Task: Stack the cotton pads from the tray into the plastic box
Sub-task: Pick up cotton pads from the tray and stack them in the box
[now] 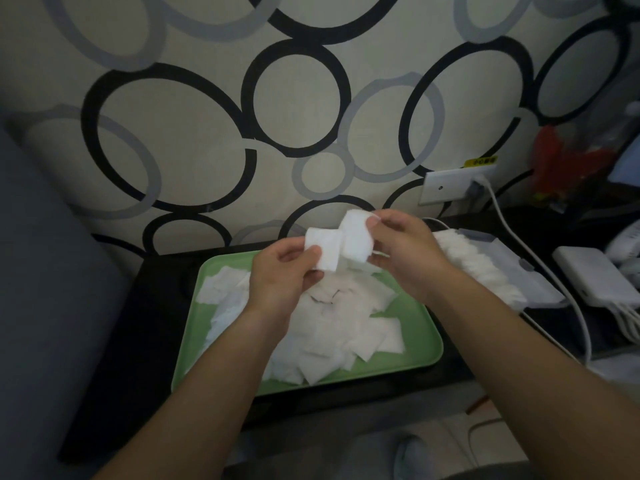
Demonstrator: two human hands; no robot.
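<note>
A green tray (pixel 412 351) on a dark table holds a loose heap of white square cotton pads (pixel 332 327). Above the tray, my left hand (pixel 280 275) pinches one white cotton pad (pixel 323 251) between thumb and fingers. My right hand (pixel 405 251) pinches a small stack of pads (pixel 356 237) just to the right of it, and the two bunches touch. The clear plastic box (pixel 512 271) lies to the right of the tray with a row of stacked pads (pixel 474 261) inside it.
A white charger block (pixel 595 278) with several cables sits at the far right. A white cable (pixel 540 268) runs from a wall socket (pixel 457 185) across the table past the box. The patterned wall stands right behind the table. A grey cushion edge is at the left.
</note>
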